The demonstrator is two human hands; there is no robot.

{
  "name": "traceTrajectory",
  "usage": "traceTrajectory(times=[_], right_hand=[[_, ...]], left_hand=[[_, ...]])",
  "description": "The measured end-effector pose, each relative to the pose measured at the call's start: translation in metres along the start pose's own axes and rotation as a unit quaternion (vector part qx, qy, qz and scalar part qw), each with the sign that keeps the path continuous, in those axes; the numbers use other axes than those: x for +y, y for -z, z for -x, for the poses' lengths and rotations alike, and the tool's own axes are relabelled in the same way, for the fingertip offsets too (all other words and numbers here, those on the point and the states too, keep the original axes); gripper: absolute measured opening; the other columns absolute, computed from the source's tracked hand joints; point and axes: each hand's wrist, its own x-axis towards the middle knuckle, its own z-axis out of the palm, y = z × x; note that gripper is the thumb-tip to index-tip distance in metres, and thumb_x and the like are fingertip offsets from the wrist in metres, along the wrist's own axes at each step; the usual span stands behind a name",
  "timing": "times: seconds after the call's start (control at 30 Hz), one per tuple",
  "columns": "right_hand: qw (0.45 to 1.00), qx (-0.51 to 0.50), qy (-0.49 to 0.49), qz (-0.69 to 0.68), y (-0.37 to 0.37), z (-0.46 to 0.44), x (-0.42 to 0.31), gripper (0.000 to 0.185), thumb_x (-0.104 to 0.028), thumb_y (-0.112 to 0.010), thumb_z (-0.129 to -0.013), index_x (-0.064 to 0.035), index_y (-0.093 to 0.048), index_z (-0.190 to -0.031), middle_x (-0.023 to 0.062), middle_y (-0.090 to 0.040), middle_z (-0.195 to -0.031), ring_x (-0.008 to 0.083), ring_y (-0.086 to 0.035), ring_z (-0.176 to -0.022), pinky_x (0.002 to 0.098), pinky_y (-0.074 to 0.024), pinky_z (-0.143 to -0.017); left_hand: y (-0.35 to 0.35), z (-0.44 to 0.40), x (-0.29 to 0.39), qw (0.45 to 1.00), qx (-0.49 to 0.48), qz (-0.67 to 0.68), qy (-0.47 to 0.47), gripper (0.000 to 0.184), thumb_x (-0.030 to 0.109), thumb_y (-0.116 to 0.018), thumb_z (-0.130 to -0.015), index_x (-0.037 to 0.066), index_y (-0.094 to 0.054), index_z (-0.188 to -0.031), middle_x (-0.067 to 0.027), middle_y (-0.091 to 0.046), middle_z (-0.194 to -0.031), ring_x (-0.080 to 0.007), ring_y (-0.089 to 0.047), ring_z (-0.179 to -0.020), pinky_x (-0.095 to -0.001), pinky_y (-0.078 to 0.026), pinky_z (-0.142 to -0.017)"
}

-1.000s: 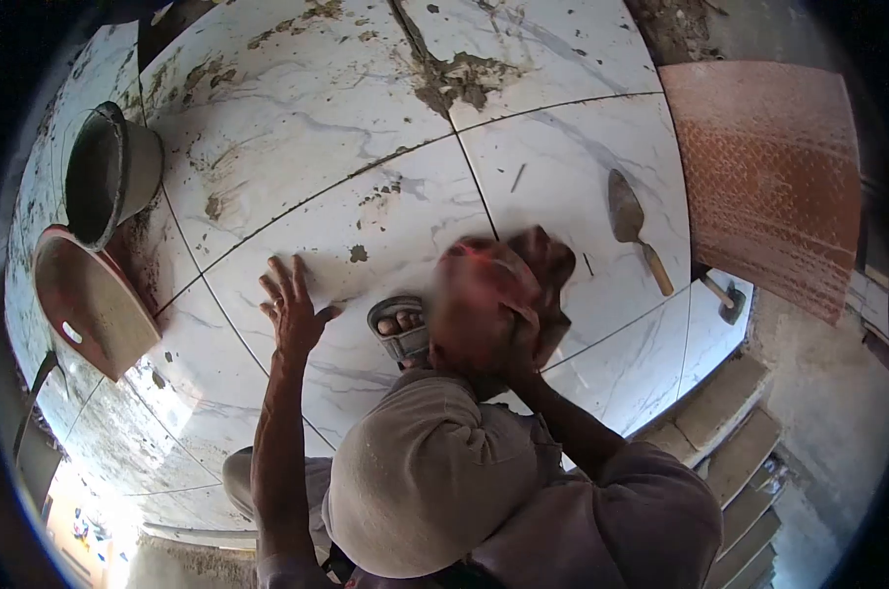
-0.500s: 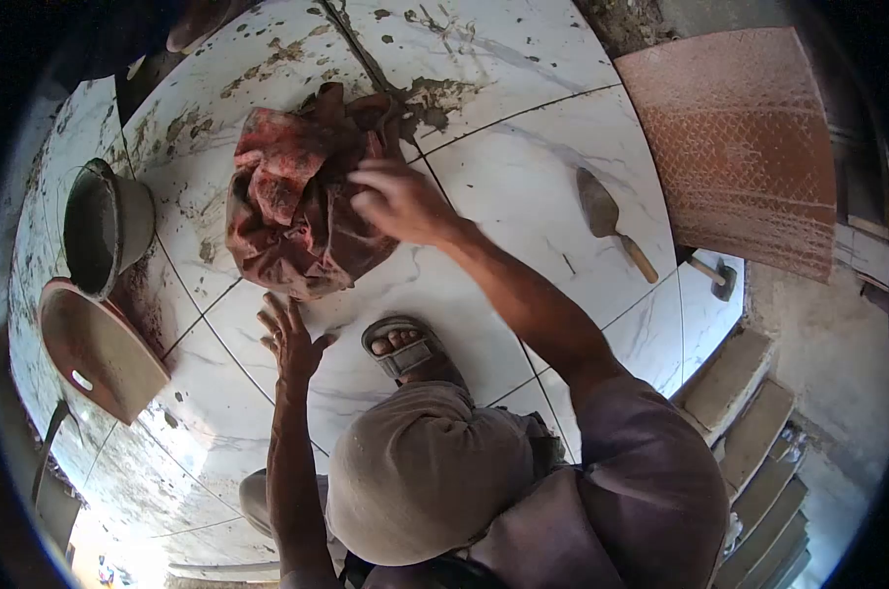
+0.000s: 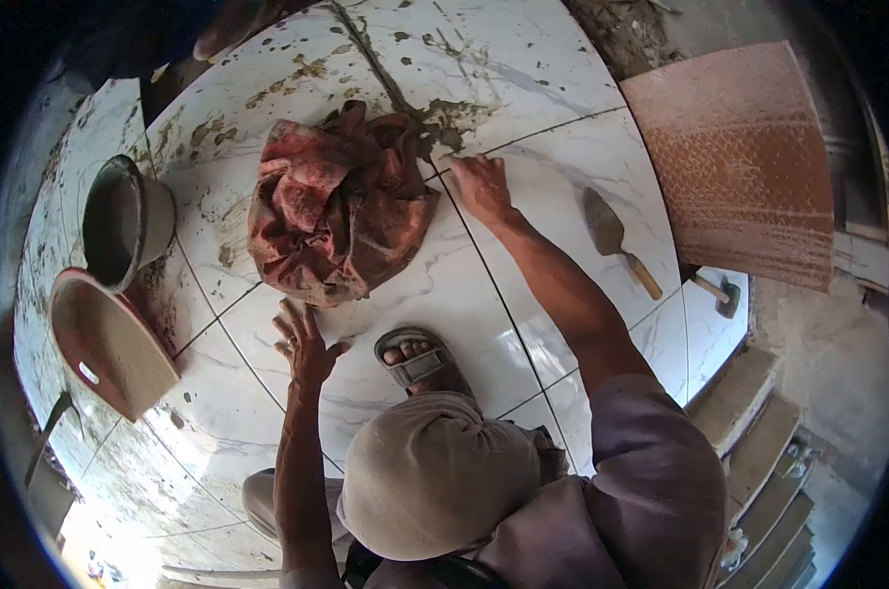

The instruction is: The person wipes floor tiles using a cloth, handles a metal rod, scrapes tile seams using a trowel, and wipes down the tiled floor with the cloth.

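Note:
A crumpled, dirt-stained red cloth [image 3: 341, 211] lies in a heap on the white marbled tiles [image 3: 444, 285]. My left hand [image 3: 307, 348] rests on the tile just below the cloth, fingers spread, holding nothing. To the right of the cloth, my right hand [image 3: 482, 188] is down at a dark tile joint, close to a smear of wet grey mortar [image 3: 454, 120]. Its fingers are curled together, and whatever may be between them is hidden. A trowel [image 3: 603, 221] with a wooden handle lies farther right, apart from my right hand.
At left stand a dark bucket [image 3: 164, 221] and a cut-open reddish container [image 3: 120, 344] with grey residue. A hammer [image 3: 726, 294] lies at right, beside a patterned reddish-brown mat [image 3: 739, 167]. Steps [image 3: 739, 393] go down at lower right. My sandalled foot [image 3: 415, 361] is between my arms.
My right hand has left the cloth and moved right to the tile joint. My left hand stays spread on the tile. The whole view has shifted slightly.

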Motion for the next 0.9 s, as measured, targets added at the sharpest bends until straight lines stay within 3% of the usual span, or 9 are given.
traceTrajectory(times=[0.3,0.37,0.43,0.53,0.67,0.73,0.83,0.87,0.9], right_hand=[[0.998,0.038,-0.023,0.054,0.000,0.028,0.014,0.014,-0.015,-0.058,-0.083,-0.0073,-0.057,-0.094,0.0109,-0.056,-0.096,0.0285,-0.053,-0.094,0.0473,-0.0364,-0.078],[0.992,0.122,-0.037,0.008,-0.013,0.079,0.045,0.008,-0.010,-0.059,-0.082,-0.0068,-0.055,-0.088,0.0130,-0.054,-0.084,0.0324,-0.053,-0.085,0.0472,-0.0371,-0.072],[0.987,0.111,-0.113,0.027,0.016,0.143,0.055,0.007,-0.008,-0.058,-0.083,-0.0075,-0.056,-0.090,0.0121,-0.056,-0.086,0.0343,-0.055,-0.087,0.0492,-0.0390,-0.070],[0.960,-0.039,-0.275,0.020,0.045,0.230,0.085,0.018,-0.018,-0.056,-0.088,-0.0096,-0.056,-0.103,0.0091,-0.057,-0.098,0.0319,-0.054,-0.097,0.0487,-0.0399,-0.078],[0.938,-0.081,-0.331,0.061,0.069,0.240,0.068,0.030,-0.024,-0.059,-0.087,-0.0098,-0.055,-0.114,0.0116,-0.057,-0.109,0.0339,-0.052,-0.105,0.0498,-0.0395,-0.087],[0.982,0.084,-0.171,-0.015,0.060,0.200,0.026,0.049,-0.031,-0.064,-0.084,-0.0119,-0.051,-0.127,0.0172,-0.051,-0.126,0.0353,-0.046,-0.118,0.0507,-0.0362,-0.095],[0.981,0.040,-0.075,-0.177,0.061,0.101,-0.100,0.081,-0.040,-0.077,-0.068,-0.0150,-0.043,-0.138,0.0230,-0.033,-0.141,0.0402,-0.032,-0.130,0.0578,-0.0258,-0.102],[0.964,-0.040,-0.044,-0.260,0.072,0.065,-0.140,0.092,-0.041,-0.082,-0.063,-0.0151,-0.040,-0.141,0.0246,-0.024,-0.147,0.0439,-0.028,-0.131,0.0566,-0.0221,-0.106],[0.977,0.048,0.035,-0.205,0.073,0.035,-0.178,0.089,-0.041,-0.080,-0.065,-0.0152,-0.041,-0.140,0.0260,-0.019,-0.148,0.0489,-0.028,-0.129,0.0622,-0.0271,-0.100]], left_hand=[[0.004,0.001,0.003,1.000,-0.016,-0.017,-0.006,0.109,0.034,-0.085,-0.064,0.009,-0.020,-0.147,-0.0257,0.004,-0.154,-0.0577,-0.005,-0.136,-0.0778,-0.023,-0.093],[0.005,-0.001,0.003,1.000,-0.014,-0.017,-0.009,0.109,0.034,-0.085,-0.064,0.008,-0.020,-0.147,-0.0258,0.004,-0.154,-0.0578,-0.005,-0.136,-0.0780,-0.024,-0.093],[-0.002,0.000,-0.002,1.000,0.001,-0.027,-0.010,0.107,0.033,-0.085,-0.064,0.008,-0.021,-0.146,-0.0258,0.004,-0.154,-0.0581,-0.005,-0.135,-0.0783,-0.024,-0.093],[-0.002,0.000,-0.002,1.000,-0.002,-0.028,-0.012,0.107,0.032,-0.085,-0.064,0.007,-0.021,-0.146,-0.0264,0.004,-0.153,-0.0588,-0.005,-0.135,-0.0784,-0.024,-0.092],[-0.002,-0.002,-0.003,1.000,0.000,-0.005,-0.013,0.108,0.032,-0.085,-0.065,0.008,-0.020,-0.147,-0.0271,0.004,-0.153,-0.0592,-0.004,-0.135,-0.0791,-0.023,-0.092],[-0.005,-0.001,-0.005,1.000,-0.007,-0.008,-0.016,0.109,0.032,-0.085,-0.064,0.009,-0.018,-0.147,-0.0278,0.005,-0.153,-0.0594,-0.003,-0.135,-0.0798,-0.022,-0.092],[0.000,0.001,-0.002,1.000,-0.009,-0.003,-0.011,0.109,0.033,-0.085,-0.065,0.008,-0.018,-0.147,-0.0275,0.005,-0.153,-0.0591,-0.002,-0.135,-0.0802,-0.021,-0.092],[-0.001,0.001,-0.002,1.000,-0.010,0.000,-0.013,0.109,0.033,-0.085,-0.065,0.008,-0.019,-0.147,-0.0274,0.005,-0.153,-0.0590,-0.002,-0.135,-0.0802,-0.020,-0.092],[0.000,0.001,-0.001,1.000,-0.004,0.000,-0.017,0.109,0.034,-0.085,-0.064,0.007,-0.020,-0.146,-0.0271,0.005,-0.153,-0.0588,-0.002,-0.135,-0.0800,-0.020,-0.092]])
